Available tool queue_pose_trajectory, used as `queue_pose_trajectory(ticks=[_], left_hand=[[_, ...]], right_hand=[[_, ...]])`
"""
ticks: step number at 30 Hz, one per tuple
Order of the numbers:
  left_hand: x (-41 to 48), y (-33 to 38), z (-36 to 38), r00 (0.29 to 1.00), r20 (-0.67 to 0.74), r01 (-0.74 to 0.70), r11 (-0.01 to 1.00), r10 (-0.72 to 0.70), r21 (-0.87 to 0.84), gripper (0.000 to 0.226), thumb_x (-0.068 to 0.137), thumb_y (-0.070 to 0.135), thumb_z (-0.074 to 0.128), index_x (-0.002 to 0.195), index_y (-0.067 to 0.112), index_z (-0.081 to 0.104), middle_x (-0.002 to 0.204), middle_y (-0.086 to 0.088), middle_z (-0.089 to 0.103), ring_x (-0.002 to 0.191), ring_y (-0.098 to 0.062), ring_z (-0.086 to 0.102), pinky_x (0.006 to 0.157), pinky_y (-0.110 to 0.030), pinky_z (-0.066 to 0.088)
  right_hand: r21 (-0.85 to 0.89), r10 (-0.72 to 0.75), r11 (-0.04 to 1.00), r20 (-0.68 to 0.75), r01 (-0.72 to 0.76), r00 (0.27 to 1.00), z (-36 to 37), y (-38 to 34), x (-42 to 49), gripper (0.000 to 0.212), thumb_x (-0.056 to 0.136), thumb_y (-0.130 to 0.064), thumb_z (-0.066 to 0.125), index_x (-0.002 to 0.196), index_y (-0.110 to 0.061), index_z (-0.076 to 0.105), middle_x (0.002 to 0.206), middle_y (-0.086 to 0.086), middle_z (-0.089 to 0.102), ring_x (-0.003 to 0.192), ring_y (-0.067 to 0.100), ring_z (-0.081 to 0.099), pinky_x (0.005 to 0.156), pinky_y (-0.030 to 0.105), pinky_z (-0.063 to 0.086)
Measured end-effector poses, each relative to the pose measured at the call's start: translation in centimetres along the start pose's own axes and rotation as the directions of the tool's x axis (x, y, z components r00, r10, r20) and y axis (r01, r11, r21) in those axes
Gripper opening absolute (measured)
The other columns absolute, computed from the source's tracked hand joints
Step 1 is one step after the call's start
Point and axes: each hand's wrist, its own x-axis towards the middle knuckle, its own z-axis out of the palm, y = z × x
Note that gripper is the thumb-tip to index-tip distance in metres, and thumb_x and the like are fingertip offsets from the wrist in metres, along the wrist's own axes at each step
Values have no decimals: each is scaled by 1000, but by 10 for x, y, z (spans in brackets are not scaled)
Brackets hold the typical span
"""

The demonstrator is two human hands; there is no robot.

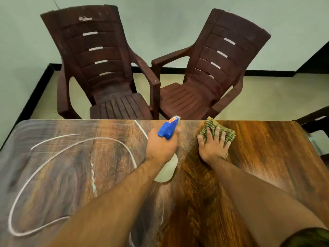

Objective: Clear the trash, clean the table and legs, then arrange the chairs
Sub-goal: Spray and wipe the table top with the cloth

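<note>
Left grip (161,147) clasps the bottle (168,128) by its neck over the surface (267,157). Right grip (213,148), fingers spread, presses the cloth (226,134) flat near the far edge; soft and limp, it likely wipes best under the palm.

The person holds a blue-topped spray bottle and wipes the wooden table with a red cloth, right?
Not quite: the head view shows the folded cloth is green and striped, not red. The right hand presses it on the glossy wood-grain table; the left hand grips the blue-topped white spray bottle.
</note>
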Motion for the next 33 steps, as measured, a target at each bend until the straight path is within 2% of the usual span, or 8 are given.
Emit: queue_pose_trajectory(ticks=[5, 8, 11, 17, 23, 26, 30, 33], left_hand=[[-6, -6, 0, 999, 50, 7, 1000, -8, 23, 27, 90, 30, 72, 81, 8, 60, 61, 9, 51, 51, -3, 47, 53, -17, 40], [-11, -15, -1, 989, 133, 56, 996, -65, 72, 28, 90, 34, 71, 96, 7, 68, 69, -9, 61, 59, -10, 55, 61, -36, 52], [-14, -26, -5, 983, 129, 117, 987, -131, 113, 30, 90, 36, 71, 86, 8, 64, 66, -6, 57, 58, -14, 50, 57, -33, 44], [-9, -22, -9, 968, 153, 156, 952, -201, 263, 24, 88, 25, 69, 72, 12, 59, 59, 1, 53, 52, -14, 46, 53, -29, 41], [-28, 14, -30, 997, 50, 51, 990, -58, 133, 30, 90, 41, 70, 87, 12, 61, 67, 5, 53, 58, -10, 49, 55, -23, 40], [-32, 45, -41, 989, -111, -95, 995, 94, 0, 18, 91, 38, 68, 91, 21, 62, 73, -1, 59, 62, -9, 55, 61, -22, 48], [-72, 11, -47, 980, 72, 166, 962, -185, 215, 28, 88, 44, 70, 78, 21, 60, 69, -6, 63, 64, -24, 62, 66, -42, 56], [-95, 23, -47, 998, 1, 63, 993, -63, 97, 25, 90, 40, 70, 79, 20, 61, 63, 2, 57, 58, -16, 54, 55, -29, 47]], right_hand=[[25, -14, 1000, 21, 14, 1000, -12, -9, 23, 64, 102, -60, 11, 159, -33, 6, 166, 0, -17, 152, 27, -18, 120, 55, -12], [40, 25, 999, 30, -26, 999, -17, -24, 37, 63, 103, -57, 13, 159, -32, 6, 166, 0, -17, 151, 27, -19, 120, 55, -12], [-89, -157, 983, 43, 160, 987, -10, -49, 37, 62, 103, -55, 16, 159, -32, 5, 166, 2, -14, 152, 30, -15, 119, 57, -10], [-240, -735, 571, 275, 785, 619, 17, -50, -21, 69, 95, -52, 18, 160, -27, 10, 167, -6, 1, 152, 17, -13, 121, 44, -13], [-170, -304, 937, 43, 307, 952, 4, 19, -25, 65, 99, -64, 7, 158, -38, 2, 166, -5, -11, 152, 20, -16, 120, 47, -12], [-131, -244, 960, 46, 248, 969, 16, 19, -49, 63, 102, -60, 12, 159, -35, 1, 166, -3, -14, 152, 21, -18, 121, 49, -12], [-99, -187, 976, 65, 193, 980, 28, 17, -105, 62, 103, -57, 14, 159, -33, 1, 166, -2, -16, 151, 22, -20, 121, 49, -12], [-104, -225, 967, 82, 233, 971, 36, 23, -142, 62, 103, -56, 13, 159, -33, -1, 165, -2, -18, 151, 22, -21, 118, 47, -15]])
